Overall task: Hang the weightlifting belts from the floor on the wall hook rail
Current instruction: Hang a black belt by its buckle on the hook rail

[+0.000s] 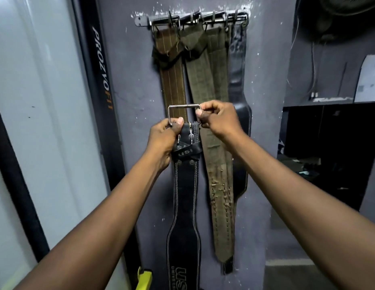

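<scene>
Four belts already hang from the hook rail (195,18) on the grey wall (130,80); a brown belt (174,80) at the left end, two olive belts (205,80) beside it, and a black padded belt (237,80) at the right, all high above the fingers; so most of the job looks done, as far as can be seen from here, and I cannot tell whether more belts lie on the floor, which is out of sight. The one still to go is the black leather belt (185,195), held up in front of the wall well below the rail; its metal buckle (183,111) is uppermost, a bare rectangular loop standing just above the fingers and facing the wall. The left hand (163,141) is closed around the top of the strap, with the thumb pressed at the buckle's lower left corner; the right hand (218,118) pinches the buckle's right side between thumb and forefinger, the other fingers curled shut. The belt's long axis runs straight up and down; the strap drops from under the fingers, widening into the back pad with white lettering near the bottom edge of view; the buckle end points up toward the rail. What remains, I judge, is to raise the buckle and slip the loop over a hook; the leftmost end of the rail looks the least crowded.
</scene>
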